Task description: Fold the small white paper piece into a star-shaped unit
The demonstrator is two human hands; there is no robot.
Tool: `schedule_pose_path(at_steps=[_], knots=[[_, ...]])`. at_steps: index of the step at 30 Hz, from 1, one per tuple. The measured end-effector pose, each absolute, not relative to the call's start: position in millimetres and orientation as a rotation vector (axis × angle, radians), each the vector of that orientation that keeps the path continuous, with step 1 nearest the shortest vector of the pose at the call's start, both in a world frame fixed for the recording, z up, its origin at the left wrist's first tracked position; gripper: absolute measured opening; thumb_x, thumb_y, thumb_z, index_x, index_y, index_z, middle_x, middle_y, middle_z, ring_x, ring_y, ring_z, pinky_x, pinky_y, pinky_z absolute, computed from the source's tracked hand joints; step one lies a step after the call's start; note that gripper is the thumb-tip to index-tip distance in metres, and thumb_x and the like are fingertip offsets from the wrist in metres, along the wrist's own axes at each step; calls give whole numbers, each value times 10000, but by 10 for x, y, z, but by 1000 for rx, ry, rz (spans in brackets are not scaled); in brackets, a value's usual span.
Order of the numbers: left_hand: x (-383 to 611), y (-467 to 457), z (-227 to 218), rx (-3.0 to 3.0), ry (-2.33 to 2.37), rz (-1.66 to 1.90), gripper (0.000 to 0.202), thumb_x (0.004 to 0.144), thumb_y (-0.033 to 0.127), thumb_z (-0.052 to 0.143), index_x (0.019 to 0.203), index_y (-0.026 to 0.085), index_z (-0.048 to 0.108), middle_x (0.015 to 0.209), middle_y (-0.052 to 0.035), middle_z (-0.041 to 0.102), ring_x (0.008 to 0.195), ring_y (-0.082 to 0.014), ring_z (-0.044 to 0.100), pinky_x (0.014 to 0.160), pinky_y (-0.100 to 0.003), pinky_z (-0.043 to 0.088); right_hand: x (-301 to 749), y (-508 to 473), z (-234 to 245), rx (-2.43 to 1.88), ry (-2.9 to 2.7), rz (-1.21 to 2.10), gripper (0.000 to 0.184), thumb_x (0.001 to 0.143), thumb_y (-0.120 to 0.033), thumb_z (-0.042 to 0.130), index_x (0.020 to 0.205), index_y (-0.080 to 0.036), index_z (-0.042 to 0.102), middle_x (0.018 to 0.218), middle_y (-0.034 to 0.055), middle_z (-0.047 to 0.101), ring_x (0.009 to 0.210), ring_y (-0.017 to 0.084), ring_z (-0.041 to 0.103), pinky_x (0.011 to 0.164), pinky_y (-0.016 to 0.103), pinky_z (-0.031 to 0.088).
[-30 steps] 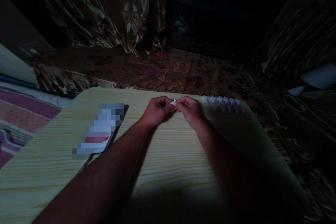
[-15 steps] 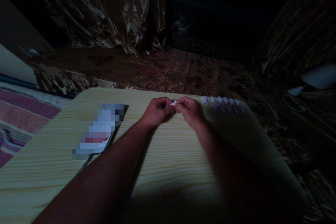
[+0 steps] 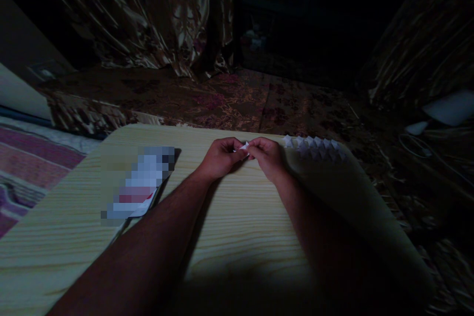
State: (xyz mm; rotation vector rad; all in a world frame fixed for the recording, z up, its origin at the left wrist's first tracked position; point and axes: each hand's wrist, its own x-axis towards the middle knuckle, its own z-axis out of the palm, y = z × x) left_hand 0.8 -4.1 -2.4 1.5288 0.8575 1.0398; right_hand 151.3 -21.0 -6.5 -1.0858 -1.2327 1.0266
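Observation:
Between my two hands, near the far edge of the wooden table (image 3: 244, 217), is a small piece of folded white paper (image 3: 244, 146), mostly covered by fingers. My left hand (image 3: 221, 158) pinches its left side with thumb and fingers. On the other side, the thumb and fingertips of my right hand (image 3: 267, 155) are closed on the paper too. Just right of my right hand, several small white folded paper stars (image 3: 310, 142) lie in rows along the table's far edge.
A blurred-out flat object (image 3: 142, 177), white with a red part, lies on the table left of my left forearm. Beyond the table is a bench with patterned cloth (image 3: 222, 98) and draped curtains (image 3: 185, 15). A lamp-like white object (image 3: 452, 108) with a cord is at right.
Almost nothing differs. Both hands stay in the same place, pinching the paper, with only a very slight shift of the fingers.

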Motion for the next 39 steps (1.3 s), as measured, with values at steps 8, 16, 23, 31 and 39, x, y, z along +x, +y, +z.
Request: schedule_pose_path(at_steps=[8,16,23,31,39], knots=[[13,-55,-25,1501,809,1036,276,694,373,713,722,120,608,666,-30,631,553,-96,512,537,-229,381,1516,-206,-74,-1095,-1265,989,158,668,-300,661,699,-162,592,595,-28,582,538,102,530,525,226,407],[5,-45,-31,1532,810,1047,253,715,358,699,730,123,606,682,-30,631,567,-97,514,539,-228,375,1507,-212,-75,-1106,-1259,994,173,679,-326,655,718,-171,590,592,-30,574,525,99,518,526,227,405],[12,-49,-28,1523,802,1042,258,717,366,697,731,123,611,677,-28,628,565,-96,511,543,-228,377,1513,-207,-84,-1122,-1274,977,168,677,-322,654,713,-171,588,602,-27,578,537,107,527,523,231,407],[4,-46,-31,1528,791,1040,262,704,368,706,719,123,613,670,-30,630,564,-98,515,542,-230,381,1516,-203,-101,-1110,-1287,972,175,688,-330,651,720,-171,586,625,-26,583,551,106,535,529,231,414],[5,-57,-10,1502,772,1026,261,695,367,709,720,122,624,671,-36,635,566,-102,517,545,-232,381,1505,-225,-70,-1111,-1293,983,164,692,-325,639,719,-176,575,610,-31,571,538,103,521,531,233,416]])
